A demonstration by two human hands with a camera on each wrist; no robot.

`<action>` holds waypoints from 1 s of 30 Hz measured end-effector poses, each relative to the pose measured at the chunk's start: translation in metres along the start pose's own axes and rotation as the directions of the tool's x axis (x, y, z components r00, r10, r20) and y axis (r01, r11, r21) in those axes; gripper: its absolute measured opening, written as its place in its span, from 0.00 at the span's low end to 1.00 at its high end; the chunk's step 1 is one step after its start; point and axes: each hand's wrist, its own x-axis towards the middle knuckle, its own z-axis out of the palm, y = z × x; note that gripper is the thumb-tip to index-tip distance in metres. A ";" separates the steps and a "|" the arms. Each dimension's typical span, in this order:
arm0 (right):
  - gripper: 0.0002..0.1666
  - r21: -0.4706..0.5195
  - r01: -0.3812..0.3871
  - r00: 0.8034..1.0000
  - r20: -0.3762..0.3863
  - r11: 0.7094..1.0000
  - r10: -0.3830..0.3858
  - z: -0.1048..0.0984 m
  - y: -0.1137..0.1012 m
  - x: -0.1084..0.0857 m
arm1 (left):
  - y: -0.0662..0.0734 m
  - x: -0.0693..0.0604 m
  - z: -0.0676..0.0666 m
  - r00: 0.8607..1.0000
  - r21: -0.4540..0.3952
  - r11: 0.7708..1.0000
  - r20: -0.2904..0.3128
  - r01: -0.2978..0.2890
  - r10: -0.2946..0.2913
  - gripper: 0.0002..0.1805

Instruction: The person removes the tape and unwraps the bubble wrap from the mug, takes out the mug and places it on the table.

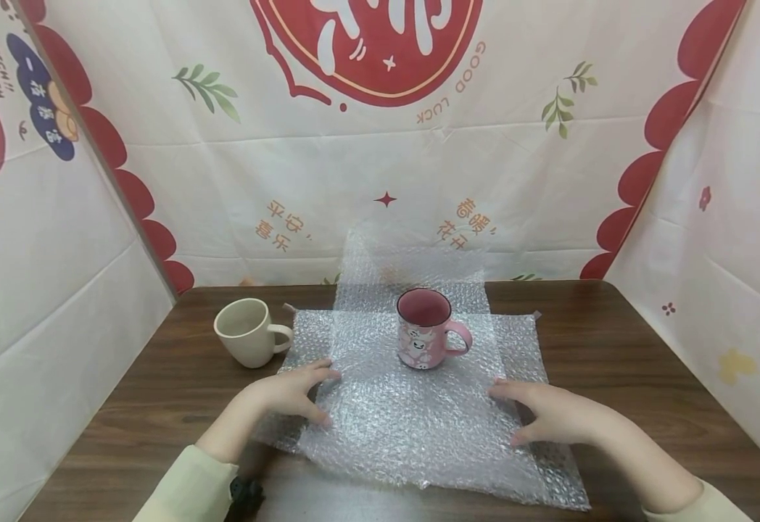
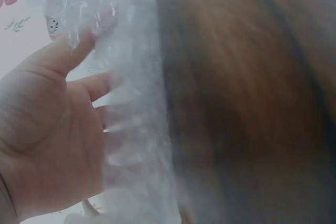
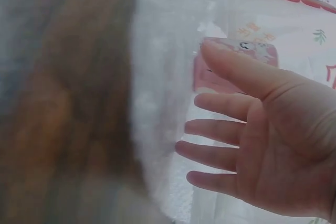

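Note:
A pink mug [image 1: 424, 330] with white cartoon figures and a dark rim stands upright on bubble wrap [image 1: 412, 420], its handle to the right. The wrap appears to lie in two overlapping sheets, one reaching up the back wall. My left hand [image 1: 291, 395] is at the wrap's left edge, fingers spread and relaxed. In the left wrist view, the clear wrap partly veils its fingertips [image 2: 102, 85]. Across from it, my right hand [image 1: 552, 413] is at the right edge, with fingers apart in the right wrist view. Neither hand grips the mug.
A cream mug [image 1: 249, 333] stands upright left of the wrap, handle facing right. Beneath everything is a dark wooden table [image 1: 621, 362]. Printed white cloth [image 1: 380, 159] rises behind the table and along both sides. A small black object [image 1: 246, 493] shows beside the left sleeve.

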 end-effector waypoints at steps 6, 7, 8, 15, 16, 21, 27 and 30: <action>0.37 -0.027 0.007 0.998 -0.062 1.000 -0.008 -0.010 -0.008 0.003 | 0.008 0.009 -0.007 0.996 -0.043 0.998 -0.084 -0.040 0.036 0.39; 0.37 -0.038 0.012 0.997 -0.073 0.999 -0.015 -0.012 -0.010 0.004 | 0.010 0.011 -0.009 0.994 -0.047 0.998 -0.099 -0.048 0.043 0.38; 0.36 -0.050 0.018 0.996 -0.089 0.999 -0.022 -0.014 -0.012 0.004 | 0.012 0.013 -0.010 0.992 -0.048 0.998 -0.114 -0.051 0.045 0.38; 0.32 -0.088 0.026 0.977 -0.208 0.996 -0.044 -0.024 -0.021 0.011 | 0.025 0.020 -0.018 0.977 -0.102 0.994 -0.211 -0.047 0.025 0.35; 0.31 -0.086 0.024 0.973 -0.225 0.996 -0.043 -0.025 -0.022 0.012 | 0.026 0.020 -0.019 0.974 -0.109 0.993 -0.226 -0.050 0.024 0.35; 0.30 -0.063 0.010 0.949 -0.315 0.998 -0.030 -0.031 -0.030 0.021 | 0.034 0.026 -0.021 0.953 -0.153 0.983 -0.300 -0.097 0.047 0.35; 0.29 0.010 0.007 0.919 -0.394 1.000 -0.002 -0.036 -0.038 0.027 | 0.043 0.036 -0.019 0.927 -0.250 0.963 -0.374 -0.095 -0.006 0.36; 0.29 0.054 0.014 0.908 -0.419 0.998 0.010 -0.035 -0.038 0.030 | 0.046 0.043 -0.016 0.911 -0.290 0.951 -0.411 -0.105 -0.025 0.38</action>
